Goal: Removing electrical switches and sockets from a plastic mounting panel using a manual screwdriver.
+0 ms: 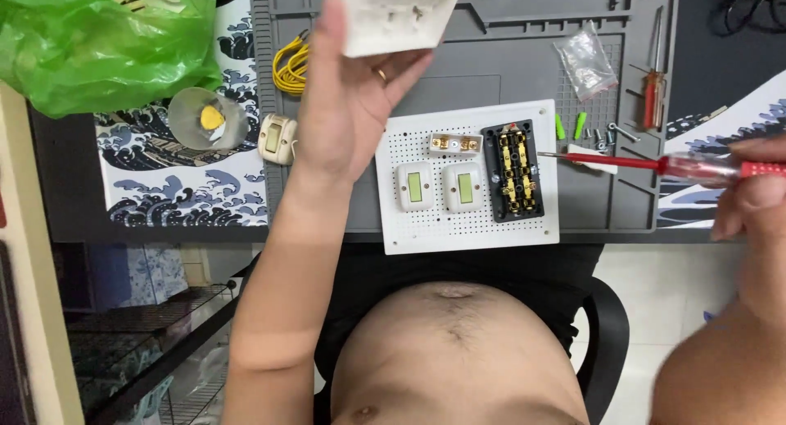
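We look down on a grey rubber work mat (483, 73) laid over a blue-and-white wave-print table cover (176, 183), with a pale tiled floor beyond the table edge and a crumpled green plastic bag (90, 40) at the upper left. Our left hand (352, 106) is raised, fingers closed around a white plastic cover plate (397, 15), while our right hand (757, 187) grips a red-handled screwdriver (655, 165) whose tip points at the black terminal block (513, 171) on the white perforated mounting board (471, 179). A small clear plastic bag of screws (585, 58) lies on the mat above the board
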